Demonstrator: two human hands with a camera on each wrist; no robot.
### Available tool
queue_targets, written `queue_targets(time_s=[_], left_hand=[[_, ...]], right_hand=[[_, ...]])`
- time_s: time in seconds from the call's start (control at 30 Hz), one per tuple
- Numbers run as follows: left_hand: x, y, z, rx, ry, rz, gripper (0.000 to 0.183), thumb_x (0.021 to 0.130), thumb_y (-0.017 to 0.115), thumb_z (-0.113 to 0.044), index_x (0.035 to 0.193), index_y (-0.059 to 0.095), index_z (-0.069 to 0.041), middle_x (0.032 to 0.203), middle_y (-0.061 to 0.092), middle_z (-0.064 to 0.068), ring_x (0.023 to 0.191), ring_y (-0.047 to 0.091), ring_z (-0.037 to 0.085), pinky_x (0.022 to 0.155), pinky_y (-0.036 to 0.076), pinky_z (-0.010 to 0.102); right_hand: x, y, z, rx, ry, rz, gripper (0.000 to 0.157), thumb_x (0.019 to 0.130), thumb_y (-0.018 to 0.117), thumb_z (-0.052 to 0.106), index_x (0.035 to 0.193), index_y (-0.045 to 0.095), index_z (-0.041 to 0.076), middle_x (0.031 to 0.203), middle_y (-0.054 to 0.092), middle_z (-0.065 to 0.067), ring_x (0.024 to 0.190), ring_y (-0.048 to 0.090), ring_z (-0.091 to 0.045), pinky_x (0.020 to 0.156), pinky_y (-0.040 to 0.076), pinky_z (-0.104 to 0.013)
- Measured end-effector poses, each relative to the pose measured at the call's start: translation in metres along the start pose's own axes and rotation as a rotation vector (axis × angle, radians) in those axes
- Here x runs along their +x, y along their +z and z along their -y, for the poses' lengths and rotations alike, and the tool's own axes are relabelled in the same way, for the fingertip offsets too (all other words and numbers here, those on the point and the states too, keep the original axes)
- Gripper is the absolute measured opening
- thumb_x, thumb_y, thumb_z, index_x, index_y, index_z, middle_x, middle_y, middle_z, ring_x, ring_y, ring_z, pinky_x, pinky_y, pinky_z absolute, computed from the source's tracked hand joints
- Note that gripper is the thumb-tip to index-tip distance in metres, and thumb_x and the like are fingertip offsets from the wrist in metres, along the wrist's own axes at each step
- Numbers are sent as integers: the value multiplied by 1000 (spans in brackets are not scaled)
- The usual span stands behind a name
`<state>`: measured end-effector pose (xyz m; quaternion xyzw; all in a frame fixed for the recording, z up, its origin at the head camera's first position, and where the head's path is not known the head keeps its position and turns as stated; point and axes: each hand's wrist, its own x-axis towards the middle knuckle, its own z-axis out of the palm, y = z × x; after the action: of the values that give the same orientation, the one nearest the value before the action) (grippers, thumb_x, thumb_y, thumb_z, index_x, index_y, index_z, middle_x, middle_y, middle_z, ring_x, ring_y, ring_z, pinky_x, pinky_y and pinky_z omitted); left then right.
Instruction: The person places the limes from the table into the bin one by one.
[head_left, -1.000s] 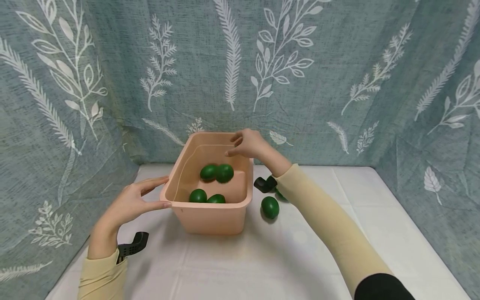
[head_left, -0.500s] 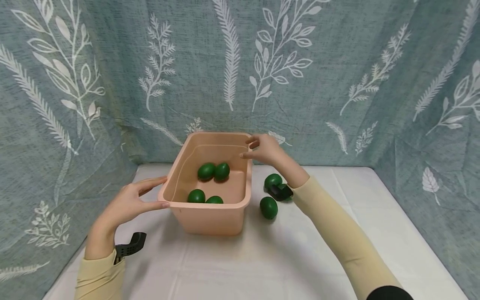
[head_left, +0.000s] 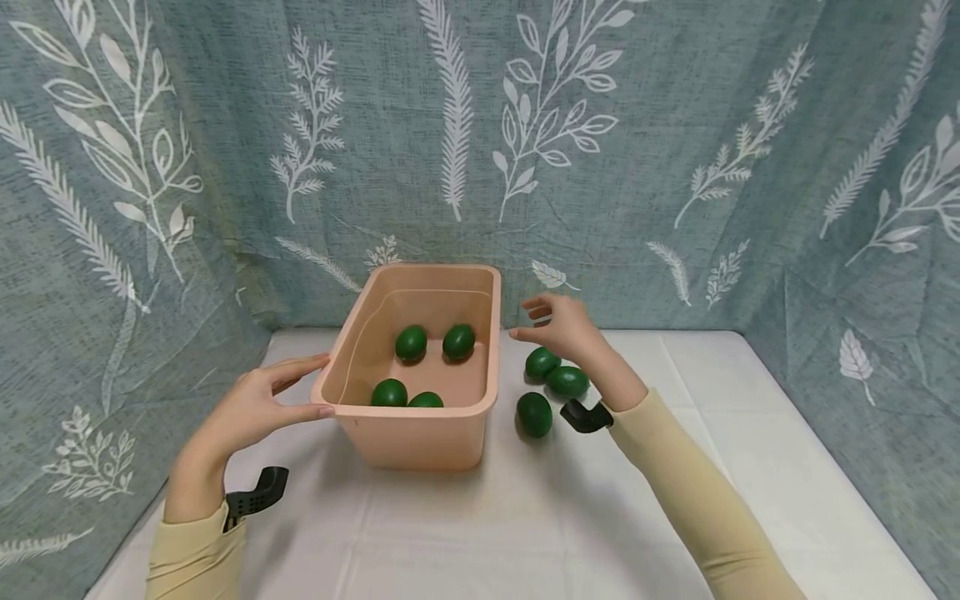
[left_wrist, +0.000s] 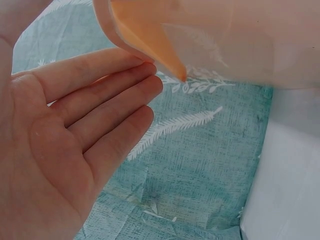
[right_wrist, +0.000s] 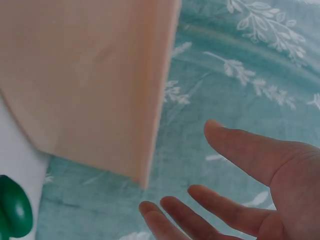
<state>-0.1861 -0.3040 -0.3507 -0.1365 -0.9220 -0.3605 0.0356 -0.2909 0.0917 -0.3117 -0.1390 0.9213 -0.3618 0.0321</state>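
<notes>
Straight fingers and thumb of the left hand (head_left: 251, 402), wide apart, touch the peach tub's (head_left: 423, 437) left rim without curling around it. It stands left of the middle of the white table (head_left: 420, 533), near the back edge, its long axis running from front to back. Inside lie four green ovals (head_left: 411, 343); the front wall partly hides the nearest two. Right of the tub, the front oval (head_left: 535, 415) points toward the back edge, and the back oval (head_left: 543, 364) lies slanted. Near the right rim, not touching, the right hand (head_left: 566, 327) has slightly bent fingers, holding nothing. Beside its wrist, the last oval (head_left: 567, 382) points toward the right edge.
</notes>
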Motion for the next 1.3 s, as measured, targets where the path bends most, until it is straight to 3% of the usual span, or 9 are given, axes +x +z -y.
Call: queue_targets(time_s=[0.5, 0.8, 1.3], left_hand=[[-1, -1, -3, 30, -2, -17, 73, 78, 76, -44, 140, 49, -16, 143, 48, 8, 132, 41, 41, 104, 41, 56], [0, 0, -2, 21, 1, -11, 73, 78, 76, -43, 140, 49, -15, 143, 48, 8, 133, 40, 40, 105, 40, 56], [0, 0, -2, 27, 4, -14, 73, 78, 76, -42, 140, 49, -14, 143, 48, 7, 133, 41, 39, 105, 41, 55]], right_hand=[[-12, 28, -60, -14, 86, -6, 59, 83, 72, 35, 132, 54, 6, 126, 59, -18, 115, 56, -33, 93, 53, -47], [-22, 46, -91, -1, 125, 3, 58, 83, 73, 35, 129, 56, 4, 121, 62, -17, 111, 59, -32, 85, 56, -43], [-30, 76, -115, 87, 157, 14, 66, 76, 79, 38, 128, 57, 4, 117, 65, -13, 109, 60, -30, 87, 55, -42]])
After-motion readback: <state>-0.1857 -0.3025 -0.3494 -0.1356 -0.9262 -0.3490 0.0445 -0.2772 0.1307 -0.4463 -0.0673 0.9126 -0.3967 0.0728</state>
